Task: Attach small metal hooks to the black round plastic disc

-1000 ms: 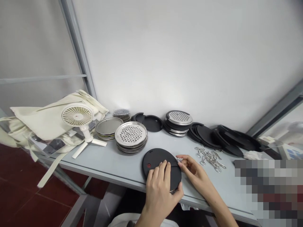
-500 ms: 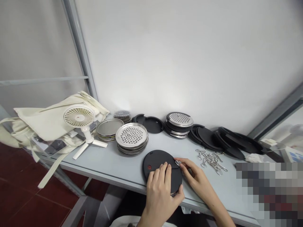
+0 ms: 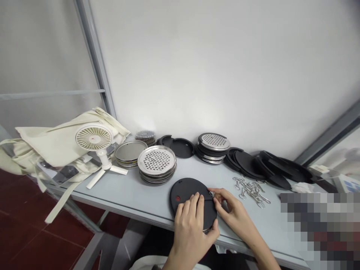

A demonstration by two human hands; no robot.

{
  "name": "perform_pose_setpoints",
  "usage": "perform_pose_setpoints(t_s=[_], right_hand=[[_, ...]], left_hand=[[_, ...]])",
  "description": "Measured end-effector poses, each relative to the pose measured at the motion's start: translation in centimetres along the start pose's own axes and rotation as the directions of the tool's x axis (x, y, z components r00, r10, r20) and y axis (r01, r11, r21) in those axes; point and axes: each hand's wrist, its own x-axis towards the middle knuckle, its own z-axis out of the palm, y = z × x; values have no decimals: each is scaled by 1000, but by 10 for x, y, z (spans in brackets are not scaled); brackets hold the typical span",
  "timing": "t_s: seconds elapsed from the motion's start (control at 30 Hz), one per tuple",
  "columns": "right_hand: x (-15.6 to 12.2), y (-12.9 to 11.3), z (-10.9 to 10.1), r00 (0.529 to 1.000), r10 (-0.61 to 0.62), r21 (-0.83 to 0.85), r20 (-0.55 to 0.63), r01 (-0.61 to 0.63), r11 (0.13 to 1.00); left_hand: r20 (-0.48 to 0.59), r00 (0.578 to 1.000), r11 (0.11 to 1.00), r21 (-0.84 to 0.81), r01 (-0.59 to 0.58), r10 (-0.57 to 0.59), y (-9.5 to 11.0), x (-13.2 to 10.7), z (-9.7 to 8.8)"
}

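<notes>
A round black disc [image 3: 185,190] with a small red dot lies flat near the front edge of the grey table [image 3: 132,195]. My left hand [image 3: 191,225] lies on the disc's near half, fingers flat on top and thumb hooked round its right rim. My right hand [image 3: 230,210] is at the disc's right edge, fingers pinched on a small metal ring clip [image 3: 211,194] held against the rim. A loose pile of metal clips [image 3: 251,190] lies just right of that hand.
Behind the disc stand stacks of perforated steel plates [image 3: 156,162], plain steel plates [image 3: 129,152], a steel-topped black stack [image 3: 213,146] and black lids [image 3: 261,165]. A white desk fan [image 3: 94,144] and cream cloth bags [image 3: 50,146] sit at the left.
My right hand has closed in on the disc's right rim, bringing the small clip against it. My left hand has stayed on the disc.
</notes>
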Motion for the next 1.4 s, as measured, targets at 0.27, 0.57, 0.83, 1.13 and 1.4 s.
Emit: perform_pose_setpoints(t_s=[0.27, 0.57, 0.83, 1.13, 1.4], right_hand=[[0, 2, -1, 1000, 16, 50, 6, -16, 999], [0, 5, 0, 999, 35, 76, 16, -36, 996], [-1, 3, 1, 999, 44, 83, 31, -46, 995], [0, 3, 2, 999, 36, 97, -40, -32, 995], [4, 6, 1, 993, 76, 150, -91, -62, 987]], left_hand=[[1, 1000, 1000, -3, 3, -3, 0, 1, -1], [-4, 1000, 1000, 4, 3, -3, 1, 1, -1], [6, 1000, 1000, 27, -11, 11, -1, 1, 0], [-8, 1000, 1000, 21, -14, 14, -1, 2, 0], [-5, 1000, 1000, 16, -13, 13, -1, 1, 0]])
